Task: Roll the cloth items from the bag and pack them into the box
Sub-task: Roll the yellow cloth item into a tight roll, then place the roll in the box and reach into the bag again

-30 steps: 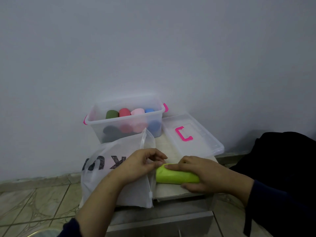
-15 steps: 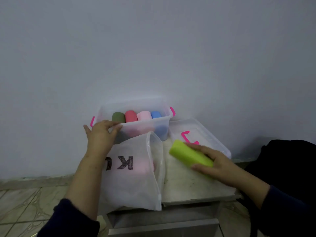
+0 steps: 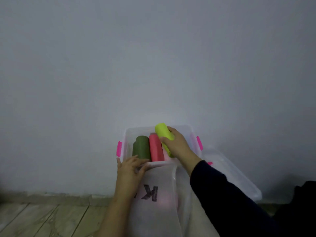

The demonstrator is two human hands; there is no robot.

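Since half a second ago, our right hand (image 3: 177, 145) has carried the lime-green cloth roll (image 3: 164, 134) from tabletop over the clear plastic box (image 3: 191, 134), fingers wrapped round it; our left hand (image 3: 130, 170) grips the box's near rim.

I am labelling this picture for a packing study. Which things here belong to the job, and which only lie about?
Job:
- clear plastic box with pink latches
- lime-green cloth roll, gripped by right hand
- dark green cloth roll
- red cloth roll
- translucent white bag printed K
- left hand, on the box's near rim

Lying about:
- clear box lid
- black fabric
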